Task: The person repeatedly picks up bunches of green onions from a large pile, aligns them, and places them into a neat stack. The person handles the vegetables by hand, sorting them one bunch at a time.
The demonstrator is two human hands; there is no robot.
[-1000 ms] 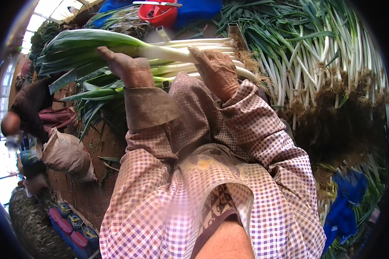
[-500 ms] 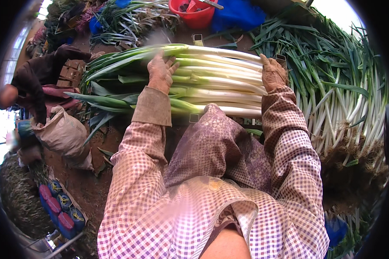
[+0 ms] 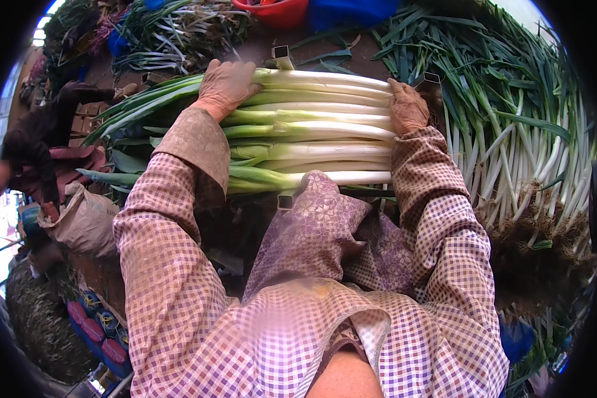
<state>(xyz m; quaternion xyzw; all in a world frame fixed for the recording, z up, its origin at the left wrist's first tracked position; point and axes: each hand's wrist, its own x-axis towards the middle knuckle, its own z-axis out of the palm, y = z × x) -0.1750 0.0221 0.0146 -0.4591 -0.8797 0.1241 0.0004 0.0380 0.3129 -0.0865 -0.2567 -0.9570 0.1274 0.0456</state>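
A row of long leeks, white stems right and green leaves left, lies crosswise between square metal posts above my lap. My left hand grips the far-side leeks where white turns to green, fingers curled over them. My right hand is closed round their white ends at the upper right; its fingertips and what lies under them are partly hidden. A purple patterned cloth covers my lap just below the row.
Loose leeks with soiled roots cover the right. At the back are more greens, a red bucket and blue plastic. On the left, another person in dark clothing bends by a pale sack.
Since a second ago, the leeks have settled into a flat row. In the last half second my left hand moved up and leftward to the row's far edge; my right hand shifted slightly left.
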